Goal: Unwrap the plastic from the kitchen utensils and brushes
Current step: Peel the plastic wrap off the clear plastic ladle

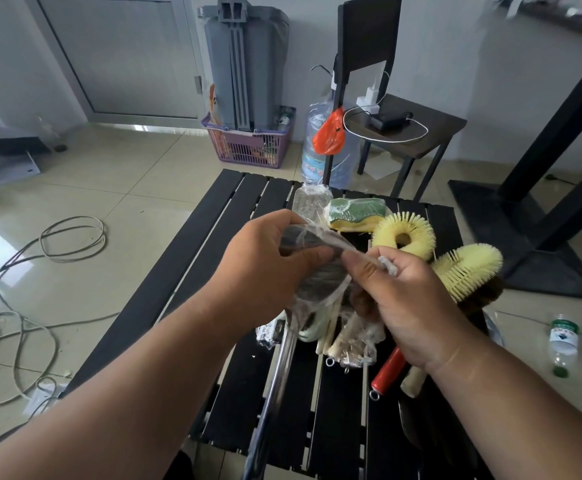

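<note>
Both hands work above the black slatted surface (pixel 248 199): left hand (pixel 261 268) grips a dark utensil (pixel 317 282) w/ clear plastic wrap (pixel 313 237) on it, right hand (pixel 410 296) pinches the wrap's twisted end. Under them, wrapped brushes (pixel 348 337); past the hands, yellow brushes (pixel 403 233) and wrapped sponge (pixel 357 211). Beyond the surface, purple basket (pixel 248 147) on floor w/ a grey bin standing in it.

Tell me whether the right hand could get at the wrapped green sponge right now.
Probably not yet: the right hand pinches the plastic wrap of the utensil held by the left hand. The sponge itself lies uncovered beyond on the table.
</note>
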